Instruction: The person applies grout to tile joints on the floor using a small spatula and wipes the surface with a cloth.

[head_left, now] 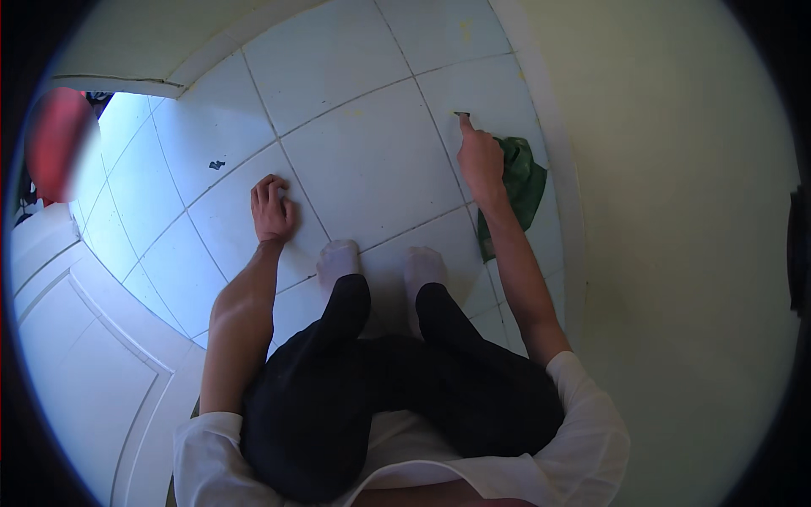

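Note:
My right hand (481,162) reaches down to the tiled floor at the far right, its index finger stretched out. The fingertip meets a small dark scrap (462,114) on the tile; the other fingers are folded and partly hidden. Beside that hand and its wrist lies a crumpled dark green cloth (525,188), partly behind the forearm. My left hand (273,209) rests on the floor to the left, fingers apart and loosely bent, with nothing visible in it. Another small dark scrap (217,165) lies on the tiles beyond my left hand.
My feet in pale socks (340,258) stand between my arms. A pale wall (676,253) runs along the right. At the left is a white panelled door (93,355), and past the doorway a blurred red object (61,144). Faint yellowish marks show on the far tiles.

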